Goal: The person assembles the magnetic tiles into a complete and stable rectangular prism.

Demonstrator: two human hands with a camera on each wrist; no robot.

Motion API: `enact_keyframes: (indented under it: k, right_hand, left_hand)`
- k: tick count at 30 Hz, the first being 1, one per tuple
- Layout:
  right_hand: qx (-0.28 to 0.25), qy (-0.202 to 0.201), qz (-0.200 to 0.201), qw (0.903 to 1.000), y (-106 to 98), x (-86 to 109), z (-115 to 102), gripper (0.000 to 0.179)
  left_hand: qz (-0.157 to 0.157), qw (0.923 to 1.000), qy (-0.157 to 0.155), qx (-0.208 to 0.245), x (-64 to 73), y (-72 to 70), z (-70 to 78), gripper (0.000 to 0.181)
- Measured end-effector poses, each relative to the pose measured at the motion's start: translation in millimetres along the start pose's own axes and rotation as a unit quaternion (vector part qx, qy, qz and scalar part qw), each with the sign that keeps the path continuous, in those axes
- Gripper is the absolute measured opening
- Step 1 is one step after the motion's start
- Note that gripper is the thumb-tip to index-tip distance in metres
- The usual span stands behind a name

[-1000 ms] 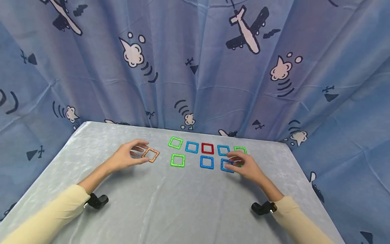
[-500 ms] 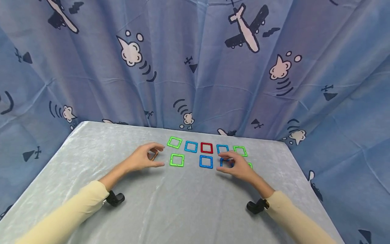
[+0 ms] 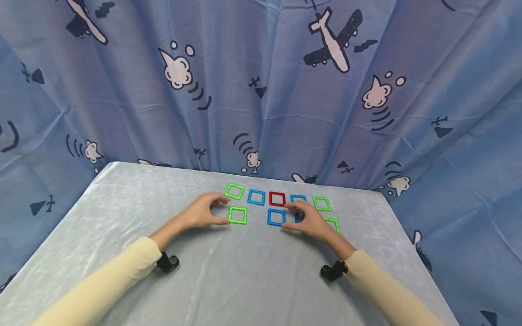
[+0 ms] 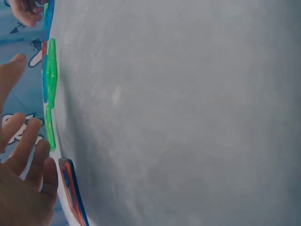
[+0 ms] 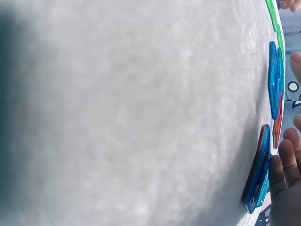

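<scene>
Thin square frame tiles lie flat on the cloth-covered table. My left hand (image 3: 205, 212) hovers with thumb and fingers apart around the left side of a green tile (image 3: 238, 215); whether it touches the tile I cannot tell. An orange tile (image 4: 71, 190) lies below this hand in the left wrist view, hidden by it in the head view. My right hand (image 3: 310, 221), also spread, has its fingertips by the right side of a blue tile (image 3: 276, 217). Another blue tile (image 5: 258, 169) lies below it, mostly covered in the head view. Neither hand holds anything.
Behind runs a row of tiles: green (image 3: 234, 191), blue (image 3: 256, 197), red (image 3: 277, 199), blue (image 3: 298, 198) and green (image 3: 322, 203). One more green tile (image 3: 332, 224) lies behind the right wrist. A patterned curtain (image 3: 261, 90) hangs past the table's (image 3: 228, 280) far edge.
My left hand has moved right, from the orange tile across to the front green tile. My right hand has shifted left, over one blue tile to the side of another. The tiles stay put.
</scene>
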State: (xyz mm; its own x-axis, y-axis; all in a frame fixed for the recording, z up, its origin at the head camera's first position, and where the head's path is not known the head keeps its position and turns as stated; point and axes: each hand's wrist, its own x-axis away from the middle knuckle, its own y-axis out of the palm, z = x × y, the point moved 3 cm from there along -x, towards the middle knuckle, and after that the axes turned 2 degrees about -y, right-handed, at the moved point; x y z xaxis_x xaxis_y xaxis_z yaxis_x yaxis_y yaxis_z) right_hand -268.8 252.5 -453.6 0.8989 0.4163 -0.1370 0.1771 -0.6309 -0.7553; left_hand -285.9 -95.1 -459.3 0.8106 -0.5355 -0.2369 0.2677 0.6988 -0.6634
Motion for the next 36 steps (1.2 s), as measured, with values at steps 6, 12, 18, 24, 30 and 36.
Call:
enact_keyframes:
  k: [6, 12, 18, 24, 30, 36]
  right_hand:
    - [0.022, -0.002, -0.007, 0.9997, 1.0, -1.0, 2.0, 0.065]
    - [0.038, -0.002, -0.012, 0.9992, 3.3, -2.0, 2.3, 0.064]
    - [0.054, 0.000, -0.022, 0.9983, 6.2, -5.8, 3.9, 0.063]
    - [0.064, -0.010, -0.022, 0.9977, 8.1, -10.0, 3.3, 0.060]
    - [0.061, -0.022, -0.023, 0.9976, 9.5, -11.7, 0.5, 0.057]
    - [0.062, -0.023, -0.023, 0.9976, 10.0, -13.0, -0.4, 0.053]
  left_hand:
    - [0.002, 0.9994, -0.008, -0.035, -4.5, 4.4, 1.7, 0.066]
    - [-0.007, 0.9968, -0.029, -0.074, -7.6, 7.5, 3.6, 0.066]
    - [-0.020, 0.9951, -0.025, -0.093, -12.9, 10.1, 5.6, 0.066]
    - [-0.029, 0.9939, -0.033, -0.102, -16.5, 12.2, 5.2, 0.068]
    - [-0.033, 0.9923, -0.040, -0.113, -17.5, 13.5, 6.3, 0.066]
    - [-0.032, 0.9917, -0.036, -0.120, -17.5, 14.3, 2.2, 0.062]
